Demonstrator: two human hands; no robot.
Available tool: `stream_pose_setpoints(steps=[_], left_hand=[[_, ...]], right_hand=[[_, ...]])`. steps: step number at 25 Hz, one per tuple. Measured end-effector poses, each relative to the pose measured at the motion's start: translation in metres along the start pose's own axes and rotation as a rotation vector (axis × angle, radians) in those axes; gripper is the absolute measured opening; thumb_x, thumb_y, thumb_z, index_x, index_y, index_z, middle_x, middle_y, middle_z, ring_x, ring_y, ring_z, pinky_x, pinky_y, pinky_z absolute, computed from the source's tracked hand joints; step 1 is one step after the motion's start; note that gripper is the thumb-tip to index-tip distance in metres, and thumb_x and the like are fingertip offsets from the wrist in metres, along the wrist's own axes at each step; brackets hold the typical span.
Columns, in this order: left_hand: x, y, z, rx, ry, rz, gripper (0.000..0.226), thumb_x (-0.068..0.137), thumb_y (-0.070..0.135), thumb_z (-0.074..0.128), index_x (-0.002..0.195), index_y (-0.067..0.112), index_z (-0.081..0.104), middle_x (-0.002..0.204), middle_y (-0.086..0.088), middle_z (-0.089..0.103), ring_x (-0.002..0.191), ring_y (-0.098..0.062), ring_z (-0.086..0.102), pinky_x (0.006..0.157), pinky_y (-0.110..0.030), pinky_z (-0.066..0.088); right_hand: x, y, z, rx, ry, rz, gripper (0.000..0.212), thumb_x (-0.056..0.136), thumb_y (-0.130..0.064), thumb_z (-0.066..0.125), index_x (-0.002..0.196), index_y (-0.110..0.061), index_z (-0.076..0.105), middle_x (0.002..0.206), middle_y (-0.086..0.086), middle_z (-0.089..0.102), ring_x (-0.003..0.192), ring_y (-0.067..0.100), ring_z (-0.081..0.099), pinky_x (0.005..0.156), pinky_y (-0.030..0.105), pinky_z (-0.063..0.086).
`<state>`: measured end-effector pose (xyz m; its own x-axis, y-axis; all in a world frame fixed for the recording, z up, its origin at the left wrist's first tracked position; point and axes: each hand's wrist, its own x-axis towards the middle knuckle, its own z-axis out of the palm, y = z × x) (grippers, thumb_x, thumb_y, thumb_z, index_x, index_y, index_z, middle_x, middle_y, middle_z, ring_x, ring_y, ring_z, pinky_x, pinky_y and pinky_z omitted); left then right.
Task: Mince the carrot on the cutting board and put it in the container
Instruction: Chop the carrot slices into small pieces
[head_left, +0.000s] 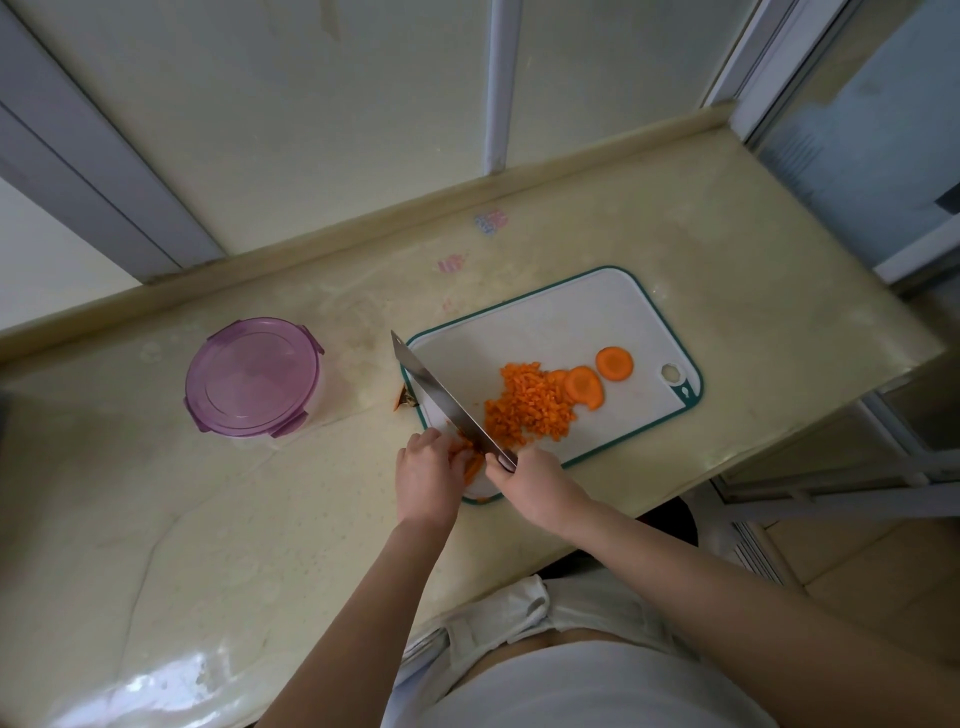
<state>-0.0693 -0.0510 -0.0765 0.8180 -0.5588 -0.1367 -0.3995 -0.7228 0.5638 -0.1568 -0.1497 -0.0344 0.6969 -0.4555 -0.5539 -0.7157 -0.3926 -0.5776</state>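
The right grip (524, 475) is curled round the handle of a knife (441, 395), whose blade slants away to the left across the cutting board (561, 317). The left grip (428, 465), fingers bent, holds down carrot strips (470, 460) at the board's near corner, right against the blade. Past the blade lies a heap of minced carrot (530, 410), with round slices (584, 387) touching its right side. The container (254, 376), purple lid on, stands on the tabletop (208, 519) left of the board, apart from it.
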Motion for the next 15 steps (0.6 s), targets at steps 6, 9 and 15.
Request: stream_pose_setpoints(steps=[6,9,15], left_hand=[[-0.002,0.002,-0.004,0.078,0.019,0.01,0.012,0.086,0.02,0.063,0.087,0.012,0.072,0.088,-0.006,0.064,0.089,-0.026,0.052,0.076,-0.033,0.031],[-0.001,0.002,-0.004,0.114,0.032,0.022,0.014,0.086,0.022,0.063,0.084,0.011,0.071,0.088,-0.006,0.064,0.088,-0.027,0.052,0.072,-0.031,0.027],[0.003,-0.003,-0.003,-0.012,-0.014,0.005,0.011,0.083,0.017,0.067,0.083,0.007,0.071,0.085,-0.008,0.063,0.083,-0.029,0.053,0.073,-0.035,0.039]], right_hand=[[0.008,0.007,-0.005,0.079,-0.033,-0.001,0.051,0.097,-0.035,0.047,0.053,-0.015,0.03,0.05,0.001,0.034,0.046,0.016,0.033,0.05,0.029,0.027],[0.007,0.007,-0.005,0.108,0.009,0.03,0.05,0.097,-0.034,0.048,0.053,-0.015,0.033,0.051,-0.001,0.036,0.046,0.014,0.034,0.048,0.025,0.027],[0.008,0.011,-0.012,0.161,0.054,0.053,0.037,0.096,-0.035,0.049,0.071,-0.008,0.054,0.061,0.006,0.048,0.06,0.022,0.048,0.052,0.028,0.033]])
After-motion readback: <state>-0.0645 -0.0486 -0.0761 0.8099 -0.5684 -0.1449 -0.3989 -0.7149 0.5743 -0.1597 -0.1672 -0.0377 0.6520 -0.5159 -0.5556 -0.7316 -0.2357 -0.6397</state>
